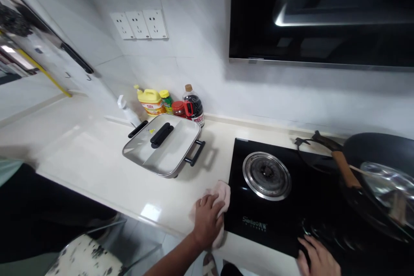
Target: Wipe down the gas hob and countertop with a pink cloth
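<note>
A pale pink cloth (224,192) lies bunched on the cream countertop (129,194), at the left edge of the black stove (249,207). My left hand (207,220) is on top of it, fingers bent over the fabric and pressing it down. Part of the cloth is covered by that hand. At the stove's front edge rests my right hand (318,258), holding nothing, with its fingers stretched out near the dark knobs. A round metal burner (267,175) sits in the stove between and beyond my hands.
A square electric pan (174,146) with a glass lid stands left of the stove. Behind it are a yellow detergent bottle (151,102), a spray bottle (129,114) and a dark sauce bottle (196,105). A wok (381,146) occupies the stove's right side. A range hood (323,17) hangs above.
</note>
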Demonstrator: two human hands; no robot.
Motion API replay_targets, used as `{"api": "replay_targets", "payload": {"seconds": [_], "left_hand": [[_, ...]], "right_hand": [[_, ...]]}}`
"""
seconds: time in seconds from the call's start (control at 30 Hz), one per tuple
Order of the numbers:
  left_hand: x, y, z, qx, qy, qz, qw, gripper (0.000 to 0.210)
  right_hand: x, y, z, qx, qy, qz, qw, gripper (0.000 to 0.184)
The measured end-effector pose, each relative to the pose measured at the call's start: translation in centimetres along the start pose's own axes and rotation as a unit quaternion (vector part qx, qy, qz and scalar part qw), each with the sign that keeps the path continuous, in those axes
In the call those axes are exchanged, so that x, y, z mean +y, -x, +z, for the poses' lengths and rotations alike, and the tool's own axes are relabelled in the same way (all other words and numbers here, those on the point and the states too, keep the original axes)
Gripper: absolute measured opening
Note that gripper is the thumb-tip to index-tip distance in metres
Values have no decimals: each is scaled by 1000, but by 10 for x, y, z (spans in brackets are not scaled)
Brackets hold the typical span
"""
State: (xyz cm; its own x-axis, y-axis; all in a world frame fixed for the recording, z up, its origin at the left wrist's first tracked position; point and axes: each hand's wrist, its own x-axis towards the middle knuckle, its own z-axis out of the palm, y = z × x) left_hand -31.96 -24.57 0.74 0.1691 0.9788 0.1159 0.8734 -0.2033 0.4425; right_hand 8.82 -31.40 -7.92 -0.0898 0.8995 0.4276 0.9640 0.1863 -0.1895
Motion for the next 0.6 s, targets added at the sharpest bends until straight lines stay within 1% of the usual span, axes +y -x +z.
{"api": "replay_targets", "payload": {"seconds": [0.03,0.1,0.17,0.2,0.23,0.27,0.3,0.37,0.43,0.53,0.6], "left_hand": [[-1,6,-1,11,21,-7,1000,35],[-1,9,-1,53,76,-44,995,32],[4,2,4,100,133,-98,981,37],[10,-3,9,109,152,-118,975,41],[18,-8,16,105,157,-130,973,44],[28,-14,23,89,148,-133,976,46],[40,-19,31,61,127,-126,982,48],[65,-28,46,1,72,-92,993,55],[90,-40,58,-50,43,-55,996,62],[121,-61,68,-119,52,-32,991,69],[132,-71,70,-159,69,-31,984,71]], "right_hand": [[-4,-1,-1,5,0,0,1000,34],[-11,-4,-4,13,-4,7,1000,34],[-17,-6,-7,10,-11,16,1000,32],[-19,-7,-8,4,-16,21,1000,31],[-21,-8,-9,-2,-21,27,999,30],[-21,-9,-10,-6,-25,31,999,30],[-22,-9,-10,-7,-29,35,999,30],[-21,-9,-10,-5,-35,40,999,29],[-20,-9,-9,-5,-36,45,998,29],[-22,-10,-9,-10,-40,52,998,29],[-30,-16,-11,-3,-47,79,996,30]]}}
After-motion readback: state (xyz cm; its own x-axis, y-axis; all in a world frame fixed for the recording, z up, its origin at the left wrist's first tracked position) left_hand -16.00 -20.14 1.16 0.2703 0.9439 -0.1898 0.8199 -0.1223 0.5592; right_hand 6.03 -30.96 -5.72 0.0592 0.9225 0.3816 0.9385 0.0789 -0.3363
